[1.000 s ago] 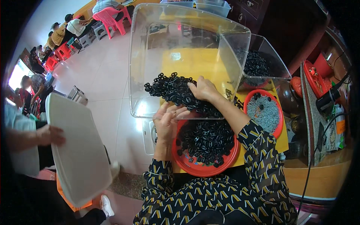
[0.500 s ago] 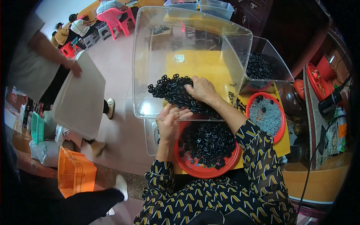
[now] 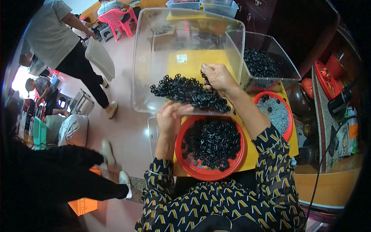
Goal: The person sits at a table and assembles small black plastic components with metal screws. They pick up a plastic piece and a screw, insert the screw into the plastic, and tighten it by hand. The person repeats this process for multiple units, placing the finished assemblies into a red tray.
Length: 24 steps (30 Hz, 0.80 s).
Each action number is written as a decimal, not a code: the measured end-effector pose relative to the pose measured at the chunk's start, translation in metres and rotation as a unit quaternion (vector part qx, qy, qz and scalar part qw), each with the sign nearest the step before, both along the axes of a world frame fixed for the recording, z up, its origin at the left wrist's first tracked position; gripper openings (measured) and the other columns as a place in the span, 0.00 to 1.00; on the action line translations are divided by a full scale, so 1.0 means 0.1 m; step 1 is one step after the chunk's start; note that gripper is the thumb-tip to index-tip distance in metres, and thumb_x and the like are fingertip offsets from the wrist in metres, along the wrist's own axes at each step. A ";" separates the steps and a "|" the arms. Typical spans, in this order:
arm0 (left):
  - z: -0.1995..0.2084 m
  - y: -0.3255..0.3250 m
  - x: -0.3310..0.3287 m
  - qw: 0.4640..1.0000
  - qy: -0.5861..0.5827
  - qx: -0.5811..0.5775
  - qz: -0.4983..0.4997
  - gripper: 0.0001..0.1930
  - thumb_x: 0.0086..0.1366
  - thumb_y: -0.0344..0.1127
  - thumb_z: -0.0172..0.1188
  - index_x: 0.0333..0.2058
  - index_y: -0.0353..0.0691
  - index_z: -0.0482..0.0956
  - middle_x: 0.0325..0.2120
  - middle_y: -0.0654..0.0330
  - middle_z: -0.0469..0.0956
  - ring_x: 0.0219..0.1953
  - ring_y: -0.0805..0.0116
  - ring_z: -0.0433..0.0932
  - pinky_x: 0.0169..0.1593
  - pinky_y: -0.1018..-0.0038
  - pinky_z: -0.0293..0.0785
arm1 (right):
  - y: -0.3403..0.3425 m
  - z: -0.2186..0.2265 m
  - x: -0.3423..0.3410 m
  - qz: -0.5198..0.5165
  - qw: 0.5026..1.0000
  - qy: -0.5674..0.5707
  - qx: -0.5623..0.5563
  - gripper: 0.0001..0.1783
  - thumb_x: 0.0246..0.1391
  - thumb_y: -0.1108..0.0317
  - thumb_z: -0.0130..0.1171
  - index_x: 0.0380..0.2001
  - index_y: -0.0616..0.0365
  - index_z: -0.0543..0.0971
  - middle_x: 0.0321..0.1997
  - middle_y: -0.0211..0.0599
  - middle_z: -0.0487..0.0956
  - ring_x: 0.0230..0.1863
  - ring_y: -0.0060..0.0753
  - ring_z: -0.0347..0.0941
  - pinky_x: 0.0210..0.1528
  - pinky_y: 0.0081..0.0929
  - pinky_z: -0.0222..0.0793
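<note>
Pinching a few small black two-hole pieces between thumb and curled fingers: right hand, sitting just above the heap. Left hand is holding its fingers out, nearly straight and slightly spread, at the near edge of the heap; can't tell if they're touching it. Black heap is lying along the near side of the big clear bin. Nearer the body, a red basin is holding a pile of similar black pieces. To the right, a red dish is carrying thin grey parts plus a few black ones. Behind that, a second clear bin is holding more black stuff. Yellow surface is showing around the basin. Far left, a co-worker is carrying a white panel; an orange basket is sitting on the floor.
</note>
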<state>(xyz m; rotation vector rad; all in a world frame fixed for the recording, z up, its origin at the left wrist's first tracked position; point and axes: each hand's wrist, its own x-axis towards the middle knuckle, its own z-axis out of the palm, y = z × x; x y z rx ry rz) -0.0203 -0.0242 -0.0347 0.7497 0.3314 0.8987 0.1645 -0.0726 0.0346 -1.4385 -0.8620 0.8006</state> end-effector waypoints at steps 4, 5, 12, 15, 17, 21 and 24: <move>0.26 0.08 0.21 0.998 0.042 -0.050 -0.003 0.09 0.51 0.24 0.42 0.24 0.18 0.65 0.22 0.37 0.72 0.26 0.42 0.75 0.34 0.57 0.75 | -0.57 0.17 -0.24 0.043 0.990 -0.130 -0.029 0.16 0.54 0.60 0.45 0.20 0.61 0.70 0.16 0.29 0.67 0.15 0.17 0.62 0.15 0.18 0.58; 0.30 0.14 0.26 0.996 0.059 -0.060 -0.013 0.10 0.51 0.24 0.42 0.25 0.16 0.64 0.23 0.36 0.72 0.26 0.41 0.75 0.34 0.57 0.76 | -0.70 0.09 -0.27 0.041 0.972 -0.229 -0.025 0.16 0.54 0.61 0.45 0.20 0.61 0.70 0.16 0.30 0.67 0.15 0.19 0.63 0.16 0.21 0.59; 0.24 0.53 0.69 0.978 0.043 -0.185 -0.089 0.23 0.53 0.26 0.41 0.45 0.20 0.47 0.43 0.26 0.54 0.40 0.28 0.64 0.37 0.50 0.74 | -1.28 -0.61 -0.66 0.050 0.808 -0.587 0.015 0.11 0.41 0.65 0.58 0.19 0.58 0.68 0.21 0.36 0.65 0.21 0.37 0.66 0.22 0.32 0.63; 0.31 0.59 0.80 0.970 0.053 -0.210 -0.107 0.23 0.53 0.27 0.41 0.46 0.21 0.47 0.45 0.26 0.52 0.43 0.28 0.62 0.39 0.49 0.73 | -1.33 -0.62 -0.73 0.061 0.792 -0.607 0.020 0.11 0.39 0.64 0.59 0.21 0.56 0.68 0.22 0.35 0.63 0.23 0.34 0.65 0.23 0.28 0.64; 0.36 0.65 0.87 0.966 0.078 -0.224 -0.107 0.25 0.55 0.30 0.41 0.49 0.24 0.45 0.47 0.26 0.49 0.47 0.28 0.58 0.42 0.49 0.71 | -1.34 -0.62 -0.75 0.067 0.778 -0.623 0.032 0.12 0.38 0.64 0.60 0.22 0.56 0.68 0.22 0.35 0.63 0.26 0.34 0.65 0.25 0.26 0.63; 0.41 0.63 0.91 0.972 0.118 -0.151 -0.136 0.30 0.62 0.40 0.43 0.53 0.30 0.39 0.50 0.26 0.46 0.50 0.31 0.57 0.48 0.51 0.66 | -1.37 -0.60 -0.72 0.102 0.805 -0.583 0.037 0.17 0.36 0.63 0.61 0.30 0.59 0.71 0.30 0.39 0.67 0.34 0.38 0.66 0.35 0.30 0.63; 0.40 0.45 0.72 0.977 0.164 -0.086 -0.108 0.30 0.62 0.43 0.45 0.53 0.30 0.43 0.48 0.31 0.55 0.46 0.39 0.65 0.46 0.55 0.69 | -1.42 -0.47 -0.64 0.095 0.812 -0.567 0.106 0.21 0.33 0.60 0.62 0.32 0.60 0.72 0.35 0.39 0.68 0.38 0.38 0.65 0.36 0.32 0.63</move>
